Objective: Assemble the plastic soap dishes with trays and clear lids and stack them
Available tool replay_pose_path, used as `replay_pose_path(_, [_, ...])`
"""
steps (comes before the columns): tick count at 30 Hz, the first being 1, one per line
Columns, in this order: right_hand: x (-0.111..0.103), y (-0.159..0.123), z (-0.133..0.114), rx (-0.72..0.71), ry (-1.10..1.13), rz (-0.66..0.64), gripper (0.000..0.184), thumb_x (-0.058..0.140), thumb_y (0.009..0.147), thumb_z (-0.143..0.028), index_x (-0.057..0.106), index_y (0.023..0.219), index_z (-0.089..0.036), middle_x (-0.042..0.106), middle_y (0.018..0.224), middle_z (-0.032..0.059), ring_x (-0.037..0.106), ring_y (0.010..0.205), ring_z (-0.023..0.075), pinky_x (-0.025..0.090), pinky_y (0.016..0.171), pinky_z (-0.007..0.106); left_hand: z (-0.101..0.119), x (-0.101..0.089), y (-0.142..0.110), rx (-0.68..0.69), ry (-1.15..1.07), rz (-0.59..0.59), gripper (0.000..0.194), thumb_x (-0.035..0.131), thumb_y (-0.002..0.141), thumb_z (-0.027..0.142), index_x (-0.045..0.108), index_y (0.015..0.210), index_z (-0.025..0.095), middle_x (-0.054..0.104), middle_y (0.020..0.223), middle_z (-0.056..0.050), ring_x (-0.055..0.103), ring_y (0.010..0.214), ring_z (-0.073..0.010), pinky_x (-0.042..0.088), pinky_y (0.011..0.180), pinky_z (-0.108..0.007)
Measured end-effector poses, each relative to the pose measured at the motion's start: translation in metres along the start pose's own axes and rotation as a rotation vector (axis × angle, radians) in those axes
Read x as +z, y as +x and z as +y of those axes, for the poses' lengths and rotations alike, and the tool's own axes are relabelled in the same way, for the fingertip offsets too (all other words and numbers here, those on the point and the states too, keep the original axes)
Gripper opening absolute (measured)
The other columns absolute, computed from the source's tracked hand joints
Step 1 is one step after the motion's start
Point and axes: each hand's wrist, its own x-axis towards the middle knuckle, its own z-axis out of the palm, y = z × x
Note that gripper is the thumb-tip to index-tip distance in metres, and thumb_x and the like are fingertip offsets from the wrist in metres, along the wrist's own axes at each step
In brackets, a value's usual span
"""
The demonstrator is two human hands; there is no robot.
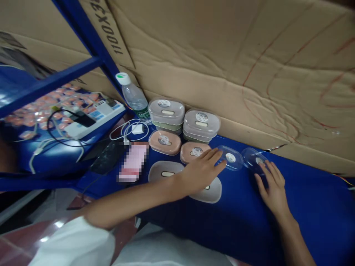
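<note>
My left hand (203, 171) reaches across with its fingers stretched out and the thumb apart. Its fingertips lie at the left edge of a clear oval plastic lid (235, 159) with a round sticker; whether they touch it I cannot tell. My right hand (273, 186) is spread over the right end of a second clear lid (249, 158), fingertips at its sticker. Partly under my left hand are a pink lidded container (190, 152) and a grey oval piece (213, 194). Another grey piece (158, 170) and a pink lidded container (166, 144) stand further left.
Two stacks of grey and green containers (166, 114) stand against the cardboard wall (222, 74). Left of them are a water bottle (135, 98), a white charger with cable (138, 129) and a blurred-out phone (133, 162). A blue frame (55, 83) borders the blue table (313, 207).
</note>
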Motion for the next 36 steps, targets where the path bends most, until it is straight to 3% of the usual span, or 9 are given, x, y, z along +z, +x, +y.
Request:
replay_pose_path(4, [0.0,-0.008,-0.096,-0.252,0.17,-0.208,0.044,0.066,0.103,-0.031,0.064,0.148,-0.031,0.075,0.135,0.0075,0.071,0.126,0.0289,0.054,0.111,0.049,-0.017,-0.01,-0.104,-0.074,-0.149,0.093,0.021,0.069,0.102,0.025,0.071,0.121,0.019,0.075,0.13,-0.013,0.069,0.131,-0.028,0.053,0.118,-0.047])
replay_pose_path(6, [0.014,-0.016,-0.144,-0.331,0.161,-0.308,0.045,0.069,0.103,-0.038,0.064,0.148,-0.033,0.075,0.135,0.0057,0.072,0.123,0.0277,0.049,0.116,0.05,-0.023,0.0,-0.147,-0.199,-0.137,0.08,0.026,0.075,0.099,0.031,0.071,0.123,0.021,0.075,0.129,-0.01,0.065,0.135,-0.0311,0.041,0.127,-0.059])
replay_pose_path(8, [0.031,-0.02,-0.18,-0.279,0.115,-0.296,0.043,0.067,0.105,-0.04,0.064,0.147,-0.034,0.075,0.135,0.0056,0.072,0.123,0.0265,0.039,0.124,0.052,-0.03,0.013,-0.176,-0.254,-0.131,-0.009,0.031,0.076,0.099,0.031,0.069,0.128,0.024,0.073,0.135,-0.008,0.06,0.142,-0.0308,0.027,0.133,-0.065])
replay_pose_path(11, [0.043,-0.019,-0.204,-0.142,0.066,-0.262,0.039,0.062,0.108,-0.033,0.064,0.146,-0.033,0.074,0.136,0.0059,0.07,0.126,0.0252,0.029,0.127,0.052,-0.04,0.024,-0.19,-0.209,-0.14,-0.057,0.032,0.068,0.102,0.017,0.067,0.133,0.025,0.073,0.136,-0.006,0.06,0.142,-0.0262,0.017,0.135,-0.064])
replay_pose_path(15, [0.033,-0.012,-0.213,-0.106,0.014,-0.355,0.04,0.06,0.109,-0.031,0.063,0.149,-0.037,0.069,0.147,0.0047,0.067,0.133,0.0239,0.03,0.122,0.049,-0.052,0.017,-0.184,-0.136,-0.176,-0.096,0.038,0.06,0.1,0.006,0.067,0.132,0.024,0.068,0.142,-0.01,0.066,0.133,-0.0268,0.027,0.131,-0.065])
replay_pose_path(19, [0.023,-0.006,-0.224,-0.06,0.0,-0.339,0.041,0.056,0.112,-0.029,0.059,0.152,-0.034,0.072,0.144,0.007,0.069,0.13,0.0229,0.029,0.121,0.049,-0.057,0.011,-0.177,-0.092,-0.173,-0.069,0.035,0.052,0.104,0.007,0.067,0.133,0.02,0.066,0.147,-0.017,0.068,0.128,-0.0301,0.033,0.125,-0.068])
replay_pose_path(26, [0.004,-0.013,-0.207,-0.05,0.072,-0.216,0.043,0.058,0.108,-0.023,0.059,0.151,-0.031,0.075,0.139,0.0069,0.07,0.129,0.0249,0.027,0.126,0.051,-0.039,0.02,-0.177,-0.168,-0.212,0.057,0.032,0.053,0.106,0.007,0.068,0.131,0.019,0.071,0.145,-0.016,0.068,0.135,-0.0305,0.027,0.127,-0.063])
replay_pose_path(32, [-0.019,-0.032,-0.128,-0.017,-0.093,-0.126,0.038,0.062,0.107,-0.027,0.064,0.145,-0.029,0.076,0.136,0.008,0.072,0.125,0.0276,0.029,0.123,0.051,-0.025,0.011,-0.174,-0.224,-0.215,0.157,0.024,0.054,0.109,0.013,0.068,0.127,0.021,0.078,0.134,-0.012,0.075,0.119,-0.026,0.026,0.128,-0.056])
replay_pose_path(36, [-0.025,-0.051,-0.076,0.004,-0.199,-0.136,0.036,0.059,0.109,-0.03,0.066,0.144,-0.028,0.077,0.135,0.0083,0.073,0.122,0.0278,0.029,0.121,0.05,-0.007,-0.006,-0.145,-0.131,-0.199,0.186,0.026,0.056,0.108,0.011,0.067,0.131,0.02,0.076,0.139,-0.011,0.071,0.127,-0.025,0.019,0.133,-0.055])
